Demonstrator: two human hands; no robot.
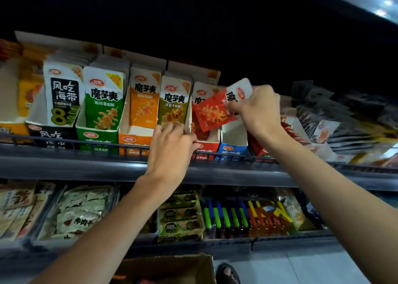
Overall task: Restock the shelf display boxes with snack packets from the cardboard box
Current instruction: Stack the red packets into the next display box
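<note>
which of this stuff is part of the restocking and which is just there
Job: red packet, pinched by right hand; red display box, held by left hand; cardboard box below.
Just there: coloured lighters; jerky packets; sandal.

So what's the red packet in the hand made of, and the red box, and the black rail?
Red and white snack packet pinched in the right hand: looks like thin glossy plastic film; it shines and curves. Small red display box: looks like printed cardboard, with plain white folded walls inside. Black rail: probably coated metal wire, thin and straight.
</note>
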